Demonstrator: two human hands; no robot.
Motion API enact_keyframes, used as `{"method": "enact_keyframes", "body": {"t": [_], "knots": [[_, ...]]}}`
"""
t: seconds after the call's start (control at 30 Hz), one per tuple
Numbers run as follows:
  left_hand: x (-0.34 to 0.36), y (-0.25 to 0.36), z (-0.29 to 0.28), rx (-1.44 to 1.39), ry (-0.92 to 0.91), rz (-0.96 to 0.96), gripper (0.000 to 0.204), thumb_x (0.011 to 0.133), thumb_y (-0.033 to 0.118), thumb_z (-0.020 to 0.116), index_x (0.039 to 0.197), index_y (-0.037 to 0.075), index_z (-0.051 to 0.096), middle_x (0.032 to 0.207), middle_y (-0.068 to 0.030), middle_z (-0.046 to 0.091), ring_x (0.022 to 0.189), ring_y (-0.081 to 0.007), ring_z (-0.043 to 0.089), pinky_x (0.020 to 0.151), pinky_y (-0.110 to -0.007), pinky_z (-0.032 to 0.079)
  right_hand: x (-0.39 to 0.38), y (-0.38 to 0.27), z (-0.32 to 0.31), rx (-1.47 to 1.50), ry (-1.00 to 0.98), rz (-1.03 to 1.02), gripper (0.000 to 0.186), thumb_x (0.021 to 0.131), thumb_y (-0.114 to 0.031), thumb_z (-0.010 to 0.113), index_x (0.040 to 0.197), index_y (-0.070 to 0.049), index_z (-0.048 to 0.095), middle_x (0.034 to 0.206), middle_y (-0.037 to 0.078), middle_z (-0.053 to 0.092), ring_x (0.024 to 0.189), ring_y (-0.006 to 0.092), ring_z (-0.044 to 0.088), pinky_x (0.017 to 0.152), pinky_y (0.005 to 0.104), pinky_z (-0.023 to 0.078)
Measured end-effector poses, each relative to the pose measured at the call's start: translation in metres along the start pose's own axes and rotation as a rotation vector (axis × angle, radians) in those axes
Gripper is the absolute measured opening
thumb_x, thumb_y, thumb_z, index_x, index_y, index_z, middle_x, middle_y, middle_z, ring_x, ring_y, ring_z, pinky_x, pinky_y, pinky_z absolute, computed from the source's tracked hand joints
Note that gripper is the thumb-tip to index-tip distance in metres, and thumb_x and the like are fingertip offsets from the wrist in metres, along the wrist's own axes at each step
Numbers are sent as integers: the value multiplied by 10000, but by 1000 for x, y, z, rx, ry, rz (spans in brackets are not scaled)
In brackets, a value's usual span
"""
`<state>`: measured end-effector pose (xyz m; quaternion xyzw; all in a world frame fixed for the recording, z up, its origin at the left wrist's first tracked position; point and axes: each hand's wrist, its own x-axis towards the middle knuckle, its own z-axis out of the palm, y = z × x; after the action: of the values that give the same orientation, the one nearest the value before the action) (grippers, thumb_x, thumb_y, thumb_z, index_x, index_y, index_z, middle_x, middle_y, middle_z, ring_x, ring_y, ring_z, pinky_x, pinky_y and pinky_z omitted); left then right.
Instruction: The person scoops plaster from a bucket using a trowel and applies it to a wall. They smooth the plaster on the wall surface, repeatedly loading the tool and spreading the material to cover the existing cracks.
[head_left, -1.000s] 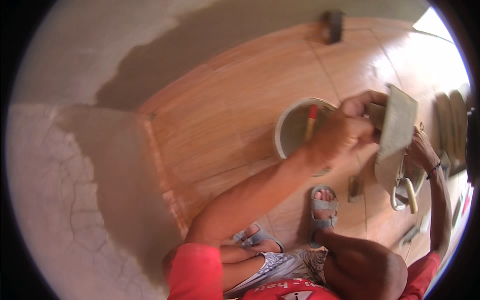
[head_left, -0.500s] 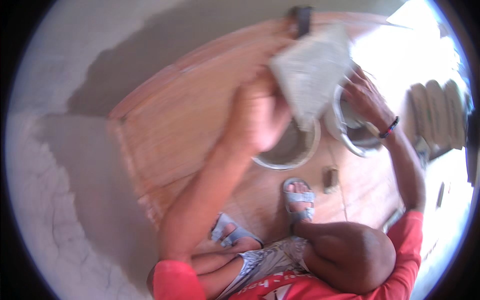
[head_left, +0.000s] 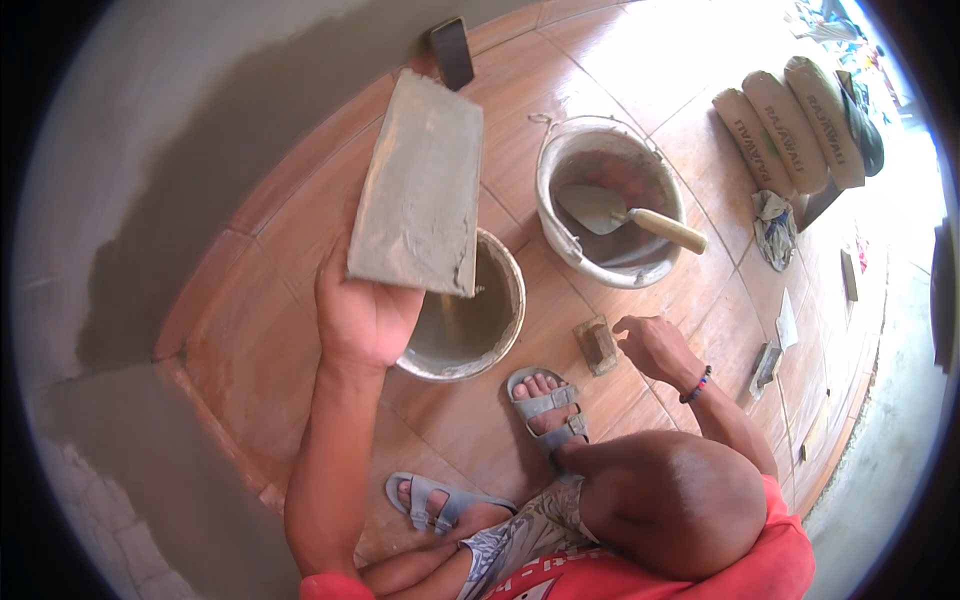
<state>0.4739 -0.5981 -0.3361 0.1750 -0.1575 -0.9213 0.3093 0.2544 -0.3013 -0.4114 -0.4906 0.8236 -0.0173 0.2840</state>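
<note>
Board [head_left: 420, 190] left of bucket [head_left: 546, 215], tilted, grey-smeared; left hand [head_left: 365, 310] holds it at lower end, grip partly hidden. Probably stiff, fairly light, slippery on smeared face; best held from behind. Right hand [head_left: 660, 350] below bucket, fingers half-curled, nothing seen inside, just beside small block [head_left: 597, 347]. Wall [head_left: 300, 90] left of bucket limits swing; floor [head_left: 715, 300] right of bucket roomier.

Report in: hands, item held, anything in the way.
Left hand holding flat grey rectangular board. Right hand half-curled beside small brown rectangular block, contact unclear. Board partly hides round pale-rimmed bucket from view.
</note>
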Motion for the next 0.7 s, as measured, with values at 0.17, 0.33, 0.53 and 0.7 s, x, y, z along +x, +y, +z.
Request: {"method": "enact_keyframes", "body": {"t": [0.17, 0.33, 0.53, 0.7], "knots": [[4, -16, -31, -9, -185, -58, 461, 1004, 237, 338, 1432, 76, 392, 1378, -72, 504, 1248, -235, 498, 1039, -405, 419, 33, -20, -91, 52, 368, -43, 226, 899, -212, 611, 1082, -92, 665, 1064, 157, 679, 1021, 290, 625, 893, 423, 460], [15, -55, -30, -77, 7, -151, 429, 1008, 297, 417, 1389, 102, 440, 1307, -41, 551, 1161, -206, 553, 974, -381, 466, 103, 47, -91, -438, 157, -100, 216, 867, -239, 608, 1021, -95, 655, 1094, 129, 643, 961, 291, 633, 803, 398, 514], [28, -99, -14, -105, -35, -221, 370, 991, 256, 473, 1322, 94, 512, 1246, -49, 597, 1119, -202, 589, 959, -384, 482, 107, 40, -123, -288, -142, 47, 265, 887, -224, 599, 1093, -57, 610, 1043, 125, 628, 860, 278, 625, 759, 383, 504], [37, -123, 13, 37, -100, -236, 343, 1003, 195, 434, 1327, 91, 476, 1246, -65, 563, 1115, -175, 565, 960, -366, 473, 5, 32, -142, 271, 422, -47, 259, 882, -186, 629, 1104, -55, 614, 928, 86, 612, 766, 204, 598, 667, 344, 489]]}}
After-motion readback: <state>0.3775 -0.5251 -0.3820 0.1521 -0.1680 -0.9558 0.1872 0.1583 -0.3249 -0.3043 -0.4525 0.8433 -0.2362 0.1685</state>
